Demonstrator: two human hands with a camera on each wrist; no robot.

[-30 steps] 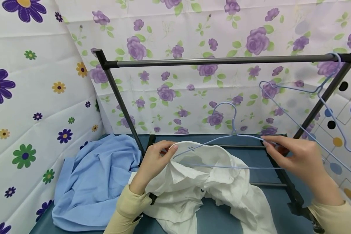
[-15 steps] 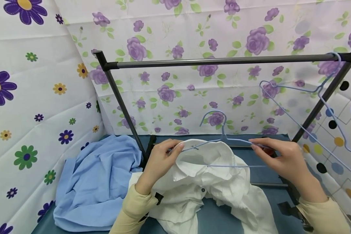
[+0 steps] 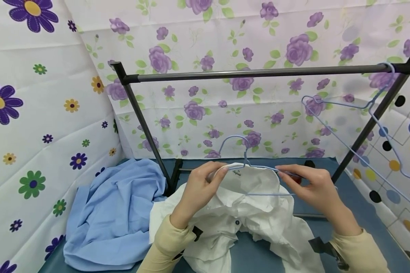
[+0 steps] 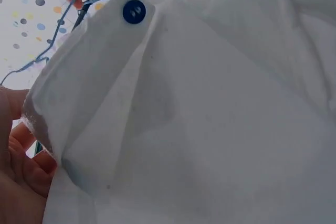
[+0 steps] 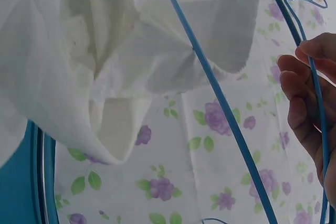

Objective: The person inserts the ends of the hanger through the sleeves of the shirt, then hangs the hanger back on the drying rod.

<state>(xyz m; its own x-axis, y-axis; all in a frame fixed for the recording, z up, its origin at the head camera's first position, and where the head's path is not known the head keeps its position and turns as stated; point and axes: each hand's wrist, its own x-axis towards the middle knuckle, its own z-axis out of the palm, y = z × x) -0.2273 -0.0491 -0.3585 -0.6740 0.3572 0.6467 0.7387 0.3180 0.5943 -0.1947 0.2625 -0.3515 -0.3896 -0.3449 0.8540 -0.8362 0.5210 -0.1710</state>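
A white shirt (image 3: 259, 216) with dark buttons lies bunched on the blue-green surface, its neck opening lifted toward the back. My left hand (image 3: 203, 187) pinches the shirt's collar edge at the left of the opening. In my right hand (image 3: 311, 185) is the right shoulder of a blue wire hanger (image 3: 259, 167), pinched between thumb and fingers. The hanger's left part goes inside the neck opening, and its hook stands up above the collar. In the right wrist view the hanger's lower bar (image 5: 215, 82) crosses in front of the white cloth. The hanger's left end is hidden by cloth.
A dark metal rack's top rail (image 3: 242, 73) spans the back. A second blue hanger (image 3: 372, 106) hangs at its right end. Left of the shirt lies a crumpled light-blue cloth (image 3: 112, 216). Flower-printed sheets (image 3: 191, 38) enclose the back and left.
My right hand has moved left, sliding the hanger further into the neck opening of the shirt. The hook has shifted left and down. My left hand has moved slightly right with the collar.
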